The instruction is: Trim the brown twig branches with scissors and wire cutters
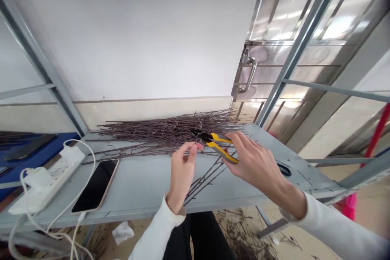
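Note:
My right hand (256, 160) is wrapped round a pair of pliers (219, 144) with yellow and grey handles; the handles are spread apart. The dark jaws point left, just above the fingertips of my left hand (184, 166). My left thumb and fingers are pinched on what looks like a thin twig, mostly hidden at the jaws. A small pinkish-red patch shows beside these fingertips; I cannot tell what it is. Behind both hands lies a wide heap of thin dark twigs (146, 130). A few loose branched twigs (204, 180) lie below the pliers, toward the front edge.
On the grey table (137, 187), a phone (96, 187) on a cable lies left, beside a white power strip (50, 180). A dark oval object (284, 169) lies right of my right hand. Metal posts rise at both sides. Cut twigs (246, 231) litter the floor.

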Motion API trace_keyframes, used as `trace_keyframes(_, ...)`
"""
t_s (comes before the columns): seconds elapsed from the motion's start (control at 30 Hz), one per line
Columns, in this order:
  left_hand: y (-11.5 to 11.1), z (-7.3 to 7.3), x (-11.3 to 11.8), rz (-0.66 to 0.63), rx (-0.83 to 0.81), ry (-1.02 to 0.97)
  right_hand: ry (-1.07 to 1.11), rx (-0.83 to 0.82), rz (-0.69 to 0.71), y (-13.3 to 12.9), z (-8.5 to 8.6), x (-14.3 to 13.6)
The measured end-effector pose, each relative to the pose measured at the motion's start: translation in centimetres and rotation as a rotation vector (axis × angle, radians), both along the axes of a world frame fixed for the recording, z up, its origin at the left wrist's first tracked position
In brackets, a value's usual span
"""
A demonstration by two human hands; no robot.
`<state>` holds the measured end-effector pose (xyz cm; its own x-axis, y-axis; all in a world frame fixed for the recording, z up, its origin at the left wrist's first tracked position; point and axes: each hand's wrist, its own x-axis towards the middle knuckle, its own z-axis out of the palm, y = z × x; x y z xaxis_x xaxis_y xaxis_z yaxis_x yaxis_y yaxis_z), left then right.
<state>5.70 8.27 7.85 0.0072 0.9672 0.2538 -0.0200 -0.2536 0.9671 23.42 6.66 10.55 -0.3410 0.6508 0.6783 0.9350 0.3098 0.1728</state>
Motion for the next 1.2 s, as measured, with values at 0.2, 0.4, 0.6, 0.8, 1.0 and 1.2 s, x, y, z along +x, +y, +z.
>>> trace_keyframes(0.2,-0.2,-0.3,0.4,0.061,0.093,-0.012,0.244,-0.298,0.080,-1.0,2.3,0.6)
trace_keyframes(0.4,0.0,-0.6,0.9,0.078,0.164,-0.052,0.508,-0.604,0.168,-1.7,3.9,0.2)
trace_keyframes(0.6,-0.1,-0.7,1.0,0.120,0.211,-0.055,1.015,-1.286,0.483,-2.4,3.0,-1.0)
trace_keyframes(0.8,-0.4,-0.5,0.6,0.086,0.197,-0.035,1.196,-1.440,0.699,-2.1,1.8,-1.2)
trace_keyframes(1.0,-0.6,0.5,-0.1,-0.094,0.132,-0.082,0.738,-1.008,0.521,-0.8,2.4,-0.2)
trace_keyframes(1.2,-0.4,1.1,-0.7,-0.166,0.138,-0.017,0.364,-0.470,0.299,0.3,2.1,0.3)
